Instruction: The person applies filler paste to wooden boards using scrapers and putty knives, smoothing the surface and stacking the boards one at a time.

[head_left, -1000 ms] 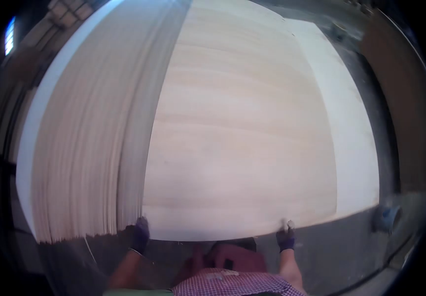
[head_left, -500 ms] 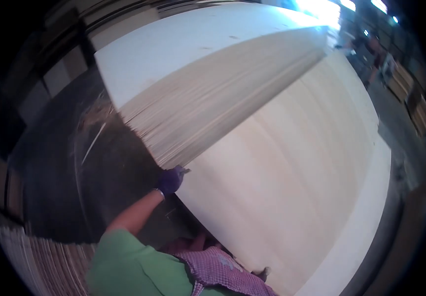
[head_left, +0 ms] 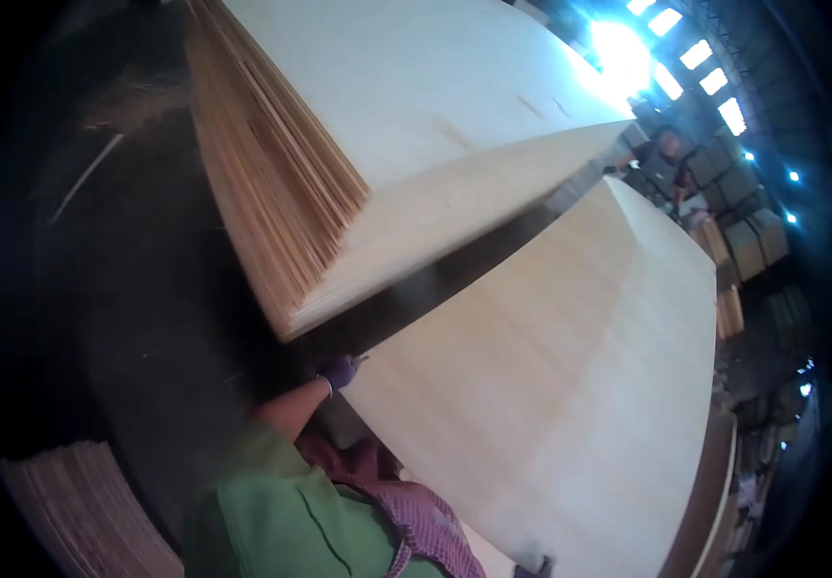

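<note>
A large, thin, pale wood sheet (head_left: 541,376) stretches away from me, its near edge close to my body. My left hand (head_left: 341,371), in a purple glove, is closed on the sheet's near left corner, thumb on top. At the bottom of the view my right hand (head_left: 534,566), in a dark glove, grips the near edge farther right; only its thumb side shows, the other fingers being hidden under the sheet. To the left rises a tall stack of wood sheets (head_left: 286,154) with rough, layered ends.
At the sheet's far end stands a co-worker (head_left: 664,164) near its far corner. A dark floor strip (head_left: 426,289) separates stack and sheet. More layered sheets (head_left: 89,501) stand at lower left. Stacked boards (head_left: 753,241) are at far right.
The held sheet has moved away from the tall stack, and a dark gap now shows between them. My view has turned, showing more of the stack's end and the co-worker. Both hands keep their grip.
</note>
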`<state>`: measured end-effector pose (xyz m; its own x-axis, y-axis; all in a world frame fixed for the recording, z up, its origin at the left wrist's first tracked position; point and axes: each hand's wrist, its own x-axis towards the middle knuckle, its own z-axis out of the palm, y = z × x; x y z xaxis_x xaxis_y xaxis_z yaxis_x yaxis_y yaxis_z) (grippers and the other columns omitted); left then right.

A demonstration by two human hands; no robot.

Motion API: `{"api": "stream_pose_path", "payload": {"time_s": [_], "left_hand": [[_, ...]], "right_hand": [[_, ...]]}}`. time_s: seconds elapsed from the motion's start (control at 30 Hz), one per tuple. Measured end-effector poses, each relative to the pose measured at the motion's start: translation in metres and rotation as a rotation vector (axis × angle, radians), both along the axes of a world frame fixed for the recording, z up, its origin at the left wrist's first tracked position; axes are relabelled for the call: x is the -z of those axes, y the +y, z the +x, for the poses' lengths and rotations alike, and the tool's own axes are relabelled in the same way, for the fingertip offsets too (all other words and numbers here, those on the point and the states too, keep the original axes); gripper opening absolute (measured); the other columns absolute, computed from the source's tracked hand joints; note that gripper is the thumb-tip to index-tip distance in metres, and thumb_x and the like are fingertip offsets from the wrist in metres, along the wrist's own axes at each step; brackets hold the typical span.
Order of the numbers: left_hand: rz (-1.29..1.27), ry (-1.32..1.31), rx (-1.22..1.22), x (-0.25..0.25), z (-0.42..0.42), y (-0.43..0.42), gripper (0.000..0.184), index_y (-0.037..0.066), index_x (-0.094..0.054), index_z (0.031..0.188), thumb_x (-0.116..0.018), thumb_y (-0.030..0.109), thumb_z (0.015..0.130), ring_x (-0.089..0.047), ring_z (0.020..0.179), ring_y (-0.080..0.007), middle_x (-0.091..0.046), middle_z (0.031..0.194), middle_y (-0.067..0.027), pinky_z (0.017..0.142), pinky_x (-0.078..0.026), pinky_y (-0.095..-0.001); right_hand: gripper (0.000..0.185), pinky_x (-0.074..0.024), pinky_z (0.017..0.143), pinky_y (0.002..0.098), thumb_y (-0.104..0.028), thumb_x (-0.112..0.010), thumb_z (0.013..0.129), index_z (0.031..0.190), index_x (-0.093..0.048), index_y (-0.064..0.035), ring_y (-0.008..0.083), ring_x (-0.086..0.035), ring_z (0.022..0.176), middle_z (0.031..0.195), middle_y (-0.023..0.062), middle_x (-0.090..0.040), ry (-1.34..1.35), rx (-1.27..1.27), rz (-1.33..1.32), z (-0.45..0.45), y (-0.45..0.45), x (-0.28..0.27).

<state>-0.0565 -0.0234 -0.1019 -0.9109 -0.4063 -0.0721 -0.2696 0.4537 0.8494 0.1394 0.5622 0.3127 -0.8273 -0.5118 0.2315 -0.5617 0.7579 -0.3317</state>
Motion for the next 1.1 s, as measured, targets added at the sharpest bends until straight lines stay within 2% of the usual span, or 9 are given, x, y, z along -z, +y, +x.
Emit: {"api": "stream_pose_path", "payload": {"time_s": [0.1,0.37,0.67,0.83,0.87,0.97,1.0,1.07,1.1], "left_hand": [[0.034,-0.251,0.059,-0.072,0.013,0.018,0.048,0.004,-0.069,0.081,-0.042,0.040,0.098,-0.065,0.077,-0.0446,-0.066,0.079,-0.0256,0.070,-0.052,-0.0527],[-0.099,-0.078,0.344,-0.100,-0.008,-0.028,0.033,0.002,-0.063,0.103,-0.039,0.024,0.097,-0.066,0.083,-0.0417,-0.067,0.092,-0.0247,0.076,-0.053,-0.0506],[0.468,0.086,0.737,-0.204,0.004,0.001,0.025,0.003,-0.064,0.100,-0.046,0.021,0.097,-0.064,0.075,-0.0264,-0.065,0.085,-0.0116,0.069,-0.050,-0.0377],[0.697,0.394,0.766,-0.312,0.012,0.019,0.023,0.004,-0.064,0.098,-0.050,0.022,0.097,-0.062,0.066,-0.0179,-0.064,0.080,-0.0045,0.063,-0.048,-0.0306],[0.799,0.539,0.734,-0.339,0.012,0.030,0.023,0.004,-0.064,0.098,-0.051,0.022,0.097,-0.061,0.064,-0.0162,-0.063,0.079,-0.0031,0.061,-0.048,-0.0291],[2.854,-0.421,1.301,-0.446,0.008,0.054,0.018,0.007,-0.052,0.106,-0.045,0.021,0.099,-0.055,0.077,-0.0158,-0.052,0.084,-0.0003,0.067,-0.049,-0.0305],[2.776,-0.432,1.253,-0.486,0.016,0.046,0.015,0.008,-0.051,0.102,-0.046,0.022,0.098,-0.053,0.073,-0.0128,-0.048,0.079,0.0016,0.062,-0.046,-0.0281],[2.689,-0.504,1.149,-0.550,0.025,0.032,0.015,0.010,-0.051,0.098,-0.045,0.024,0.099,-0.049,0.064,-0.0087,-0.048,0.075,0.0038,0.053,-0.041,-0.0228],[2.686,-0.474,1.120,-0.553,0.021,0.032,0.015,0.010,-0.051,0.098,-0.045,0.024,0.099,-0.049,0.064,-0.0087,-0.048,0.075,0.0038,0.053,-0.041,-0.0228]], "right_hand": [[0.054,-0.0438,0.100,0.0409,-0.039,-0.056,0.092,0.130,-0.053,0.0003,0.0279,-0.053,0.117,0.133,0.0148,-0.055,0.046,0.068,0.068,-0.033,-0.101,-0.079],[0.041,-0.0478,0.098,0.0386,-0.024,-0.057,0.093,0.129,-0.055,-0.0046,0.0259,-0.055,0.118,0.135,0.0136,-0.055,0.275,-0.083,0.090,-0.136,-0.340,-0.249],[0.036,-0.0523,0.097,0.0361,-0.008,-0.057,0.093,0.128,-0.057,-0.0102,0.0237,-0.058,0.120,0.137,0.0123,-0.054,0.570,-0.466,-0.076,-0.196,-0.481,-0.426],[0.036,-0.0532,0.097,0.0352,0.000,-0.058,0.093,0.128,-0.057,-0.0090,0.0226,-0.059,0.121,0.136,0.0120,-0.056,0.566,-0.449,-0.200,-0.223,-0.472,-0.455],[0.035,-0.0522,0.098,0.0354,0.000,-0.059,0.093,0.127,-0.056,-0.0054,0.0224,-0.058,0.121,0.134,0.0122,-0.058,0.570,-0.381,-0.189,-0.230,-0.460,-0.453],[0.035,-0.0501,0.100,0.0358,0.000,-0.060,0.092,0.127,-0.055,0.0019,0.0222,-0.058,0.121,0.129,0.0127,-0.061,0.567,-0.271,-0.202,-0.244,-0.431,-0.441],[0.036,-0.0493,0.100,0.0345,0.001,-0.060,0.091,0.127,-0.054,0.0018,0.0215,-0.058,0.121,0.128,0.0125,-0.061,0.271,-0.393,-0.470,-0.243,-0.422,-0.429],[0.039,-0.0481,0.098,0.0312,0.004,-0.059,0.090,0.129,-0.054,0.0012,0.0201,-0.058,0.120,0.127,0.0122,-0.062,0.088,-0.442,-0.562,-0.245,-0.407,-0.411],[0.041,-0.0452,0.101,0.0336,-0.019,-0.052,0.096,0.131,-0.051,0.0041,0.0215,-0.057,0.121,0.130,0.0146,-0.059,0.027,-0.494,-0.588,-0.252,-0.401,-0.398]]}}
